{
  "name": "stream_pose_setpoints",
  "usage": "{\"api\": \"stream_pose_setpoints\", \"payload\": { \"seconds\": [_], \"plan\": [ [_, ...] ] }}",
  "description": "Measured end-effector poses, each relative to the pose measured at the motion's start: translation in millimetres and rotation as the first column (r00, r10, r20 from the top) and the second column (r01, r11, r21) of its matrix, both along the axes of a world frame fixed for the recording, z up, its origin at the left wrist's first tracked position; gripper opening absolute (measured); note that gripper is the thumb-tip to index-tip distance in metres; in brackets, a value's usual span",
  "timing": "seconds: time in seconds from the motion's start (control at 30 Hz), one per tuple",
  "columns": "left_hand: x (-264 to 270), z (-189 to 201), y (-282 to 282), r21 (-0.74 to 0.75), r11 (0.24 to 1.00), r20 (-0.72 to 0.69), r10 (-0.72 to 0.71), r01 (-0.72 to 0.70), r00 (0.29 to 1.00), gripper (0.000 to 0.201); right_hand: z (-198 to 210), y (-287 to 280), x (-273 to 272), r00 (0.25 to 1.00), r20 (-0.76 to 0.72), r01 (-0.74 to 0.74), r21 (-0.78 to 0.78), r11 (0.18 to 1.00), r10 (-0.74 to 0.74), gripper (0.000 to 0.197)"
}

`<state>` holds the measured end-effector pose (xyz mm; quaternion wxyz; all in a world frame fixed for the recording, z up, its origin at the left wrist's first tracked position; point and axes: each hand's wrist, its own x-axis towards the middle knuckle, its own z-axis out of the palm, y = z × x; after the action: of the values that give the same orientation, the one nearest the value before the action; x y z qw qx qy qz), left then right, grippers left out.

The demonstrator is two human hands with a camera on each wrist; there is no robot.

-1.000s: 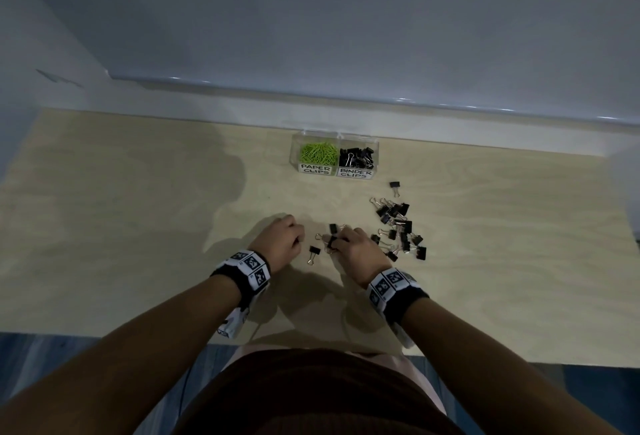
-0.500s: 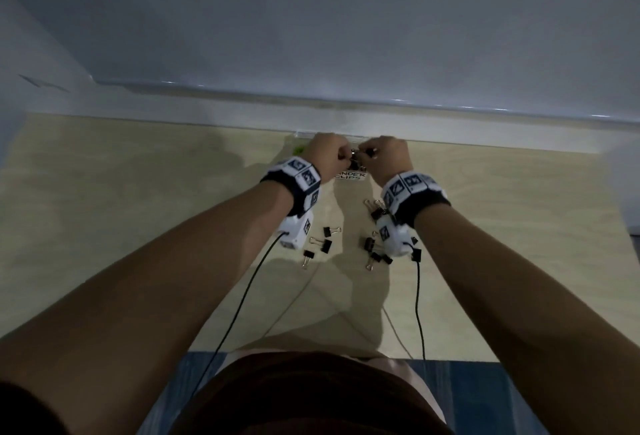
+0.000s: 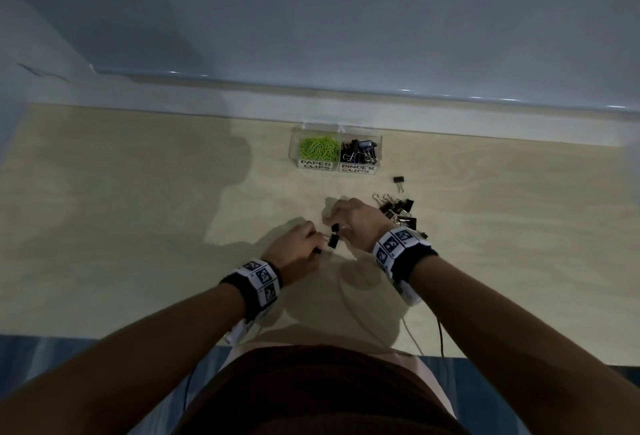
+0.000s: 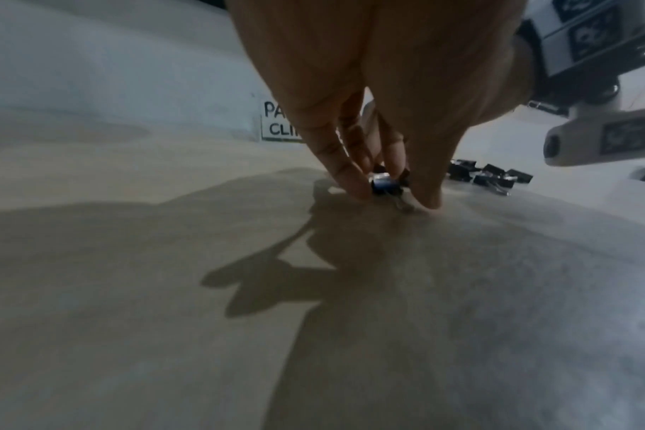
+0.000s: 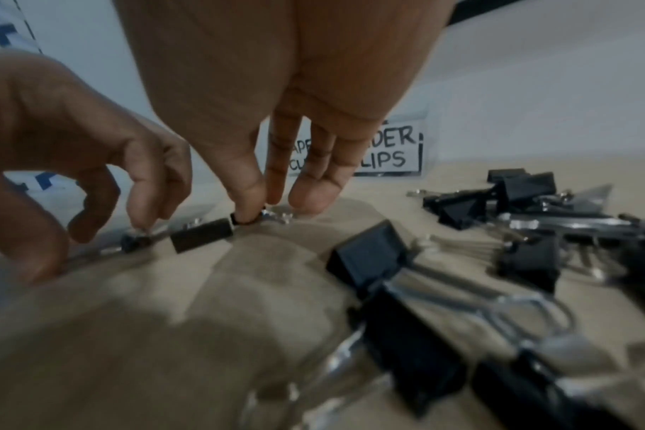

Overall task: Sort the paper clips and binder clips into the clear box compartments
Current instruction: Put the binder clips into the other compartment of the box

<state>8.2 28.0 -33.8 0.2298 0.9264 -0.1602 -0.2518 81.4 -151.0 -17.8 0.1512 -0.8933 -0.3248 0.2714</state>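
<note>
We're mid-pick on binder clips; both hands are down at the counter (image 3: 138, 226), near its front edge. Our left hand (image 3: 298, 247) has fingertips pinched on a small black binder clip (image 4: 383, 184) that sits on the counter. Our right hand (image 3: 356, 223) has thumb and forefinger closing on another binder clip (image 5: 245, 219); whether it's fully gripped, we can't tell. Between the two lies a third loose clip (image 5: 202, 235), long axis running roughly left-right from the right wrist view, wire handles towards the left hand. The remaining pile (image 3: 398, 212) lies just right of the right hand, clips pointing every way.

The clear box (image 3: 336, 129) stands well beyond the hands by the wall: green paper clips (image 3: 318, 147) in its left compartment, black binder clips in the right one (image 3: 358, 152).

Next move, as we judge it: lift both clips clear and carry them to the right compartment. The pinch needs to be firm on the body, not the springy handles. No loose paper clips visible on the counter.
</note>
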Motion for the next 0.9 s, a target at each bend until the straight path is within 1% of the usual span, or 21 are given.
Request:
{"api": "stream_pose_setpoints", "payload": {
  "seconds": [0.1, 0.17, 0.23, 0.3, 0.37, 0.43, 0.5, 0.6, 0.67, 0.73, 0.77, 0.83, 0.9],
  "plan": [
    [-5.6, -2.8, -2.9, -0.067, 0.994, 0.017, 0.093, -0.092, 0.995, 0.02, -1.4, 2.3, -1.4, 0.999, 0.044, -0.024, -0.025, 0.999, 0.026, 0.025],
    [-5.0, -2.2, -4.8, -0.081, 0.988, 0.016, 0.13, -0.128, 0.991, 0.017, 1.1, 0.1, -0.9, 0.998, 0.059, 0.016, 0.008, 1.0, -0.016, 0.023],
    [-1.8, 1.0, -4.7, -0.104, 0.985, 0.003, 0.137, -0.136, 0.991, 0.018, 3.3, -10.0, 1.7, 0.988, 0.068, 0.137, 0.073, 0.988, -0.142, 0.02],
    [1.6, 6.1, -5.4, -0.117, 0.987, -0.001, 0.108, -0.107, 0.994, 0.022, 3.4, -27.2, 3.7, 0.952, 0.078, 0.284, 0.147, 0.947, -0.298, 0.015],
    [9.2, 5.1, -9.0, -0.147, 0.987, 0.0, 0.058, -0.058, 0.998, 0.032, 3.1, -46.0, 1.1, 0.925, 0.099, 0.341, 0.217, 0.915, -0.368, 0.015],
    [15.2, 5.2, -14.7, -0.13, 0.991, 0.029, -0.005, 0.009, 1.0, 0.038, 5.4, -59.0, -7.1, 0.931, 0.112, 0.319, 0.212, 0.924, -0.348, 0.017],
    [17.8, 1.2, -19.8, -0.074, 0.994, 0.053, -0.079, 0.083, 0.995, 0.041, 6.6, -65.1, -18.8, 0.949, 0.088, 0.286, 0.155, 0.946, -0.301, 0.015],
    [16.1, 0.0, -25.2, 0.061, 0.984, 0.018, -0.17, 0.169, 0.985, 0.033, 0.3, -66.9, -35.1, 0.966, 0.062, 0.243, 0.097, 0.965, -0.25, 0.015],
    [16.2, -4.4, -24.0, 0.148, 0.967, 0.017, -0.211, 0.206, 0.977, 0.034, -8.1, -67.5, -42.9, 0.962, 0.084, 0.249, 0.105, 0.963, -0.258, 0.014],
    [16.7, -10.1, -21.7, 0.186, 0.957, 0.019, -0.231, 0.224, 0.973, 0.039, -13.8, -67.9, -48.5, 0.952, 0.124, 0.269, 0.107, 0.957, -0.281, 0.012],
    [17.4, -11.6, -21.7, 0.186, 0.958, 0.03, -0.227, 0.217, 0.974, 0.038, -17.8, -68.8, -50.1, 0.948, 0.144, 0.269, 0.116, 0.956, -0.284, 0.01],
    [19.5, -5.8, -25.0, 0.155, 0.969, 0.048, -0.201, 0.191, 0.978, 0.03, -25.5, -69.5, -51.2, 0.946, 0.183, 0.25, 0.113, 0.962, -0.267, 0.007],
    [23.8, 0.2, -26.3, 0.086, 0.987, 0.061, -0.143, 0.138, 0.988, 0.023, -29.9, -67.7, -48.7, 0.946, 0.221, 0.22, 0.104, 0.97, -0.238, 0.009]
  ]
}}
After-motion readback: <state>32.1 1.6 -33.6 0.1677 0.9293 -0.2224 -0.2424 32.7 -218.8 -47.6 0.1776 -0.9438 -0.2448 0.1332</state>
